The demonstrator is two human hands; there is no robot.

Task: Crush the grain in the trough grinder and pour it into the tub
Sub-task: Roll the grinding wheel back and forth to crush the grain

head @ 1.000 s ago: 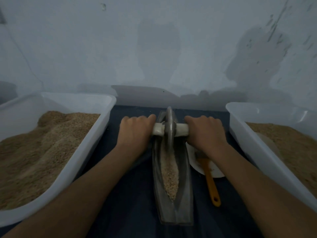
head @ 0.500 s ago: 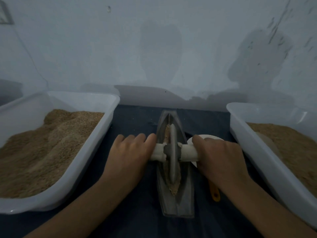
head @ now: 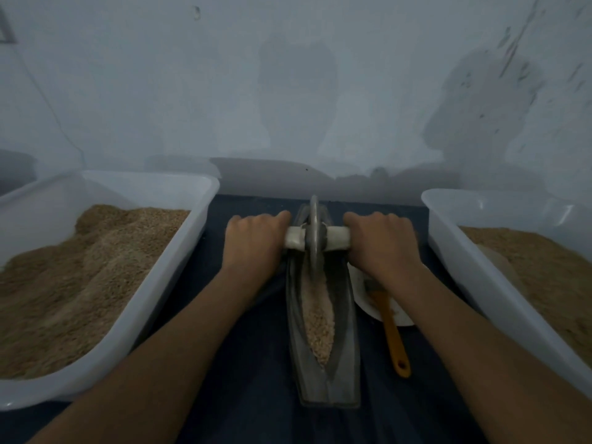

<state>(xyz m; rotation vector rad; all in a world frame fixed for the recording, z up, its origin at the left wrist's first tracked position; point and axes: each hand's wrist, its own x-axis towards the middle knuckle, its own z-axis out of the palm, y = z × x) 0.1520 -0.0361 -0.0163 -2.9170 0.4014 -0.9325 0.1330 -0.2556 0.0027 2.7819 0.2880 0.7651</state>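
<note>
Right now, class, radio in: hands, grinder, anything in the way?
Left hand and right hand grip the roller handle. Wheel at trough's far end, grain inside. Orange-handled brush beside, clear.

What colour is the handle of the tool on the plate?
Orange handle, clearest in the head view.

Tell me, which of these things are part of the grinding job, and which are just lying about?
In use:
- trough grinder with grain
- grinding wheel, both hands (left hand, right hand) gripping its handle
- tubs, left and right

Lying idle:
- orange-handled brush
- white plate
</note>
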